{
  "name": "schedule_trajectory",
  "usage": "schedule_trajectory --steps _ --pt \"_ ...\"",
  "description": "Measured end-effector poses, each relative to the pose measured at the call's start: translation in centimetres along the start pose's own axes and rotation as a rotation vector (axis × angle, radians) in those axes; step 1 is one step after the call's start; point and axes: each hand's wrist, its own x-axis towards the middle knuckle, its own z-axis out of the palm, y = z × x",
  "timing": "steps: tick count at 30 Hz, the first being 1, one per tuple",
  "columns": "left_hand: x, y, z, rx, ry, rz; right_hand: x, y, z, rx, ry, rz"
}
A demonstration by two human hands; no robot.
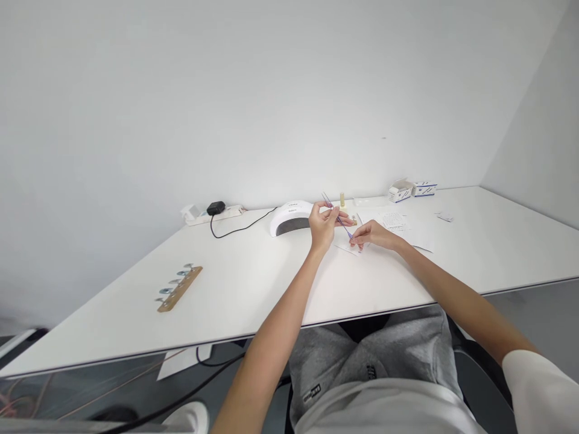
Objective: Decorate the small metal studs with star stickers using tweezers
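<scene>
A thin purple-blue tool [344, 225], apparently a pair of tweezers with two fine prongs pointing up and left, slants between my hands above the table. My left hand [322, 225] pinches it near its middle with thumb and forefinger, the other fingers stretched to the right. Lower and to the right, my right hand [371, 234] has its fingertips closed at the tool's other end. Under the hands lies a small white sheet [348, 248]. Just behind my left fingers is a small wooden piece [354, 221]. Anything tiny between the fingertips is too small to make out.
A white arched lamp [292, 212] stands left of my hands, its cord running to a power strip [217, 216]. A wooden bar [181, 290] carries several round discs. Behind are a small yellowish bottle [342, 199], printed paper [393, 221] and two small boxes [400, 191].
</scene>
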Motion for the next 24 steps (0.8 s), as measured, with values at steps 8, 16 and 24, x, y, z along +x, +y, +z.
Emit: schedule_trajectory --steps 8,16,24 --pt "0.1 -0.4 0.0 0.001 0.02 0.025 0.2 0.3 -0.2 -0.074 0.019 -0.059" --pt "-0.3 -0.3 0.5 -0.01 0.035 0.027 0.5 0.9 -0.3 -0.133 0.054 -0.05" --pt "0.8 0.3 -0.6 -0.043 0.153 0.075 0.5 0.6 0.0 -0.046 0.106 -0.052"
